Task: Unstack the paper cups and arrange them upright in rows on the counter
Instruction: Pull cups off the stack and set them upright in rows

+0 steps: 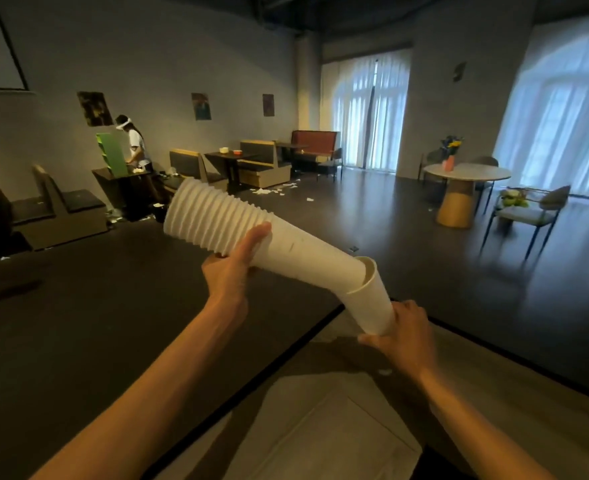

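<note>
Stack of paper cups (251, 233), held in mid-air at centre frame, above the dark counter (78, 323); rims fanned toward upper left. Left hand (230, 271) wrapped around the stack's middle, thumb laid along its side. Right hand (403, 334) clamped on the base of a single cup (372, 299), tilted and only partly drawn off the stack's narrow end. No cups yet upright on the counter. Risks: crushing of the thin wall under too firm a squeeze; two nested cups drawn off together; loosened rim-end cups sliding off toward the floor, given the sloped hold.
</note>
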The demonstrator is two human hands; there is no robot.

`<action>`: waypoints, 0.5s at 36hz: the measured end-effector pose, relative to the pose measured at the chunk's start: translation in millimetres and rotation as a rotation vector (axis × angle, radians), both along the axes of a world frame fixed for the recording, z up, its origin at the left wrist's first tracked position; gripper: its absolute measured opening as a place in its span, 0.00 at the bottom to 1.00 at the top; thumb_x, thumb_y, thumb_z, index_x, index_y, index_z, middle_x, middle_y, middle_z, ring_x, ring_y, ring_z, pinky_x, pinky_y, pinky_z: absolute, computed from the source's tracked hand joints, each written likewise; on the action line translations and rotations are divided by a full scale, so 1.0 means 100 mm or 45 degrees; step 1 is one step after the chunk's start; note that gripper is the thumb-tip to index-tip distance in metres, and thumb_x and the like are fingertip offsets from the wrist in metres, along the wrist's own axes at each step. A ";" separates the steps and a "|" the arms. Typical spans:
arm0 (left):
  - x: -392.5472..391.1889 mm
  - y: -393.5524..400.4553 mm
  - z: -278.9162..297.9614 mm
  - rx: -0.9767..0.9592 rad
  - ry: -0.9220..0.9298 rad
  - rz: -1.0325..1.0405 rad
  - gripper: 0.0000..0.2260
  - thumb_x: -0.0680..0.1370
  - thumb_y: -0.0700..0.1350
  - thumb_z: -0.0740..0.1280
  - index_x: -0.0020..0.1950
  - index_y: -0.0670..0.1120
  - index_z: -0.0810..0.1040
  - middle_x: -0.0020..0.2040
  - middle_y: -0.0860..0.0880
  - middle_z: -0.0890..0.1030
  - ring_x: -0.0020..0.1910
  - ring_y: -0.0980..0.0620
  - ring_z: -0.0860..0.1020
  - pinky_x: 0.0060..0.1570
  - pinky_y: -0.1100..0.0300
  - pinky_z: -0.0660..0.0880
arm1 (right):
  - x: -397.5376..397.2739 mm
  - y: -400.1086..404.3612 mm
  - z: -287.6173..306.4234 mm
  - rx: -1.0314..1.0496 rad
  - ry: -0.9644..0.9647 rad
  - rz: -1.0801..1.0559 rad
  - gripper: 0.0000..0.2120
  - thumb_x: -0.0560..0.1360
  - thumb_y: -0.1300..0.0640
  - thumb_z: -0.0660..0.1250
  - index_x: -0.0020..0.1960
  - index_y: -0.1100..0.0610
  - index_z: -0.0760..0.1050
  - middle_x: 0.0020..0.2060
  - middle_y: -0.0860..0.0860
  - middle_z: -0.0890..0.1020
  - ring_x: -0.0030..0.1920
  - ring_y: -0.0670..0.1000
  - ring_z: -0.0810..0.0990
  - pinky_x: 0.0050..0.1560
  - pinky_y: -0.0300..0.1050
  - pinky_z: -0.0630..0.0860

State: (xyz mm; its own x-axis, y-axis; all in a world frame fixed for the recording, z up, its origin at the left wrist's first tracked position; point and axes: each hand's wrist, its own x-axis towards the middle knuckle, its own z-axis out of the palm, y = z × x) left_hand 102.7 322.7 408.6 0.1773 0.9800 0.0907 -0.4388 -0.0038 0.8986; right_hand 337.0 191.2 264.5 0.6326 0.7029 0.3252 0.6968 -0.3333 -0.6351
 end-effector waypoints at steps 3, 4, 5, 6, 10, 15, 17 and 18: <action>0.15 0.28 -0.05 -0.082 -0.155 -0.034 0.42 0.61 0.49 0.79 0.70 0.48 0.62 0.61 0.48 0.76 0.60 0.48 0.79 0.62 0.46 0.79 | 0.30 0.22 -0.15 0.002 0.273 -0.043 0.38 0.59 0.47 0.83 0.64 0.56 0.73 0.59 0.53 0.80 0.58 0.54 0.80 0.45 0.42 0.79; 0.19 0.34 -0.07 -0.110 -0.198 -0.048 0.42 0.61 0.48 0.79 0.71 0.47 0.62 0.62 0.47 0.76 0.60 0.48 0.79 0.63 0.45 0.79 | 0.41 0.28 -0.17 -0.005 0.318 -0.068 0.39 0.60 0.49 0.83 0.66 0.57 0.72 0.60 0.55 0.80 0.59 0.56 0.80 0.41 0.39 0.77; 0.23 0.40 -0.11 -0.142 -0.225 -0.066 0.43 0.62 0.48 0.79 0.72 0.46 0.62 0.63 0.46 0.76 0.61 0.47 0.79 0.63 0.44 0.78 | 0.50 0.35 -0.18 0.003 0.359 -0.083 0.42 0.60 0.51 0.83 0.68 0.59 0.70 0.62 0.57 0.79 0.59 0.58 0.80 0.39 0.39 0.77; 0.27 0.46 -0.16 -0.169 -0.236 -0.085 0.43 0.62 0.48 0.79 0.73 0.46 0.63 0.63 0.46 0.77 0.61 0.46 0.79 0.63 0.43 0.79 | 0.58 0.43 -0.18 0.013 0.405 -0.102 0.44 0.60 0.52 0.84 0.70 0.59 0.67 0.63 0.57 0.78 0.60 0.59 0.79 0.40 0.43 0.80; 0.40 0.61 -0.42 -0.196 -0.190 -0.151 0.27 0.68 0.44 0.77 0.62 0.49 0.69 0.62 0.47 0.78 0.61 0.47 0.80 0.56 0.50 0.81 | 0.81 0.71 -0.21 0.052 0.474 -0.172 0.45 0.59 0.54 0.84 0.70 0.58 0.66 0.64 0.58 0.77 0.63 0.59 0.77 0.58 0.60 0.79; 0.35 0.67 -0.82 -0.167 -0.074 -0.210 0.27 0.65 0.46 0.77 0.61 0.51 0.72 0.63 0.46 0.79 0.62 0.46 0.80 0.60 0.47 0.79 | 0.90 1.02 -0.29 -0.006 0.388 -0.160 0.42 0.58 0.54 0.84 0.67 0.60 0.70 0.61 0.57 0.79 0.62 0.58 0.78 0.59 0.55 0.77; 0.32 0.71 -0.96 -0.176 -0.051 -0.231 0.30 0.63 0.47 0.79 0.63 0.50 0.72 0.63 0.46 0.79 0.62 0.46 0.80 0.62 0.45 0.77 | 0.96 1.13 -0.31 0.004 0.332 -0.148 0.41 0.58 0.54 0.84 0.66 0.60 0.71 0.60 0.57 0.80 0.60 0.58 0.79 0.57 0.54 0.79; 0.30 0.72 -1.02 -0.181 -0.043 -0.237 0.35 0.61 0.49 0.82 0.64 0.50 0.72 0.63 0.46 0.80 0.62 0.46 0.80 0.63 0.44 0.77 | 0.99 1.17 -0.31 0.011 0.314 -0.143 0.41 0.58 0.53 0.84 0.66 0.60 0.71 0.60 0.57 0.80 0.60 0.57 0.80 0.56 0.53 0.79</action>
